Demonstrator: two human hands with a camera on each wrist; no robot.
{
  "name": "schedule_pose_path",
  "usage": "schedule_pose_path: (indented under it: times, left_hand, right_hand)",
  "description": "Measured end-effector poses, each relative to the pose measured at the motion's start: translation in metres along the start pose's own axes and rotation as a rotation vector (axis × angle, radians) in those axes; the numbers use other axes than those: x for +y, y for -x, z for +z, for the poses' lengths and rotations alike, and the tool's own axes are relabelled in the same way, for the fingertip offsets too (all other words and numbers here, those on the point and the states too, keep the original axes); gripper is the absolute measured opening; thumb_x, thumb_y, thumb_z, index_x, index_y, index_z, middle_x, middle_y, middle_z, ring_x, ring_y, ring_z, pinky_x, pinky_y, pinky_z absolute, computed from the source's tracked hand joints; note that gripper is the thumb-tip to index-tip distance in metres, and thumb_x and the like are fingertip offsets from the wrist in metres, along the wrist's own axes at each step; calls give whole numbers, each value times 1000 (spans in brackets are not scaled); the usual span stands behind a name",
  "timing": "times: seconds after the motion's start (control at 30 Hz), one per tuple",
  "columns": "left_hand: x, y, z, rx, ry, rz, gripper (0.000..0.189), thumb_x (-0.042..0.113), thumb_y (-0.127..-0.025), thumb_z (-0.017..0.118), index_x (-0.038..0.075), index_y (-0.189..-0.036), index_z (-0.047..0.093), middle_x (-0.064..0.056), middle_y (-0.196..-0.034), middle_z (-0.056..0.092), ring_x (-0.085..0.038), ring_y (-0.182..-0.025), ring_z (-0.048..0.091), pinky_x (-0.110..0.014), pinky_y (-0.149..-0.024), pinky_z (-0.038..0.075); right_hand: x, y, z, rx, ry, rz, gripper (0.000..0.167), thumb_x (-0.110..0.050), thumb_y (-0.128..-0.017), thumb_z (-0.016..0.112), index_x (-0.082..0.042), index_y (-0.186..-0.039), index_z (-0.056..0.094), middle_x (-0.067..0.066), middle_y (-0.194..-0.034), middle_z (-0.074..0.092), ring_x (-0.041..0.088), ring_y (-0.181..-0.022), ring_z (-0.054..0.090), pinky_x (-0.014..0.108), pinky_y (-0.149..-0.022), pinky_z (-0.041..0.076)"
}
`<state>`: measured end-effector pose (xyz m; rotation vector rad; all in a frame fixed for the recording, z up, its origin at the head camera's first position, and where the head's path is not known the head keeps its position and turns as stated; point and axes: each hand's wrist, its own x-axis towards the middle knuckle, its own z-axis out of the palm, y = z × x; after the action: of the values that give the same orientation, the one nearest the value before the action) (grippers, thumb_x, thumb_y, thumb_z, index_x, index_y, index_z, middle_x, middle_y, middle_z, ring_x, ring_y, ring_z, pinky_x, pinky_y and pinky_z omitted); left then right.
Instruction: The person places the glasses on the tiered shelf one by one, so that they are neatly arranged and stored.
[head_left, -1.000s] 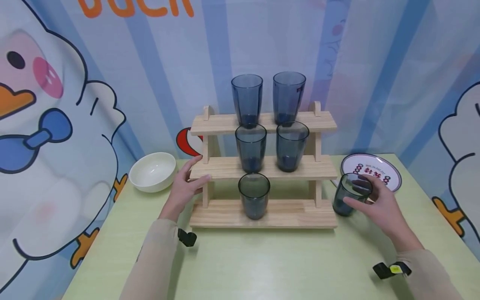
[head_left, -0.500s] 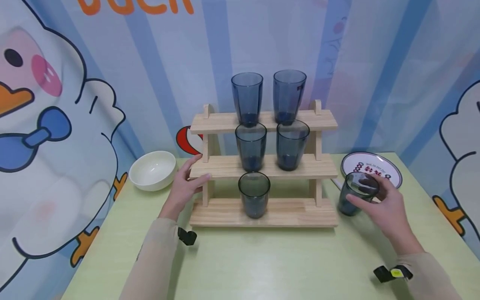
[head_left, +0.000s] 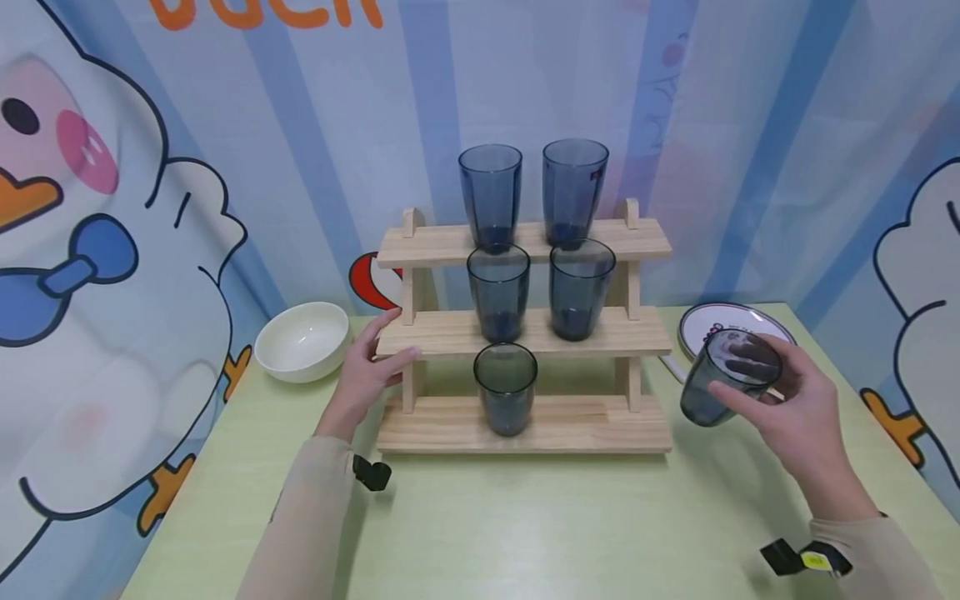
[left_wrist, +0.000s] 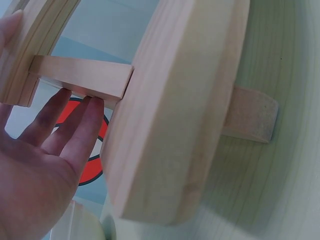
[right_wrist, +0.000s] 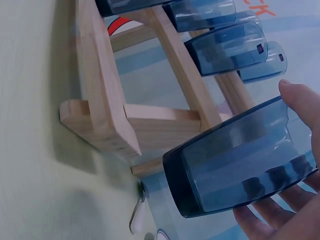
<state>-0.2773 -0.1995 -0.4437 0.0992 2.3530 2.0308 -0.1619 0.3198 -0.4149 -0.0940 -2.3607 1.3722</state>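
Observation:
My right hand (head_left: 795, 408) grips a blue-grey drinking glass (head_left: 705, 392), thumb on one side and fingers on the other. The glass is tilted and off the table, right of a three-tier wooden shelf (head_left: 525, 446); in the right wrist view its thick base (right_wrist: 181, 185) points towards the shelf. My left hand (head_left: 363, 375) holds the shelf's left end at the middle tier. In the left wrist view its fingertips (left_wrist: 92, 107) touch a wooden upright (left_wrist: 85, 75). Two glasses (head_left: 491, 196) stand on the top tier, two (head_left: 498, 292) on the middle and one (head_left: 506, 392) on the bottom.
A white bowl (head_left: 300, 346) stands left of the shelf. Behind the held glass lies a dark-rimmed white plate (head_left: 701, 321), partly hidden, with a white handle (head_left: 672, 367) beside it. A printed curtain (head_left: 360, 125) hangs behind the pale green table (head_left: 510, 525).
My right hand has lifted the glass from beside the shelf, moved it a little rightwards and tilted it. My left hand keeps its place on the shelf.

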Motion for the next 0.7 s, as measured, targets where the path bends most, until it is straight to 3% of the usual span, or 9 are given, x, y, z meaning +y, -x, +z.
schedule_pose_path:
  times: [0.37, 0.7]
  left_hand:
    - [-1, -2, -1, 1, -3, -14, 74, 30, -95, 81, 41, -158, 45, -15, -154, 47, -38, -127, 60, -57, -101, 55]
    - [-3, -2, -1, 1, -3, 1, 73, 29, -95, 81, 41, -157, 46, -15, -154, 48, -37, -125, 62, -56, -100, 56]
  right_hand:
    - [-13, 2, 7, -72, -3, -53, 81, -15, -87, 89, -15, -157, 48, -3, -134, 55, 3, -104, 61, 8, -76, 50]
    - [-21, 2, 18, -104, -31, -114, 78, -12, -85, 90, -14, -153, 52, -15, -123, 61, 4, -99, 63, 11, -74, 52]
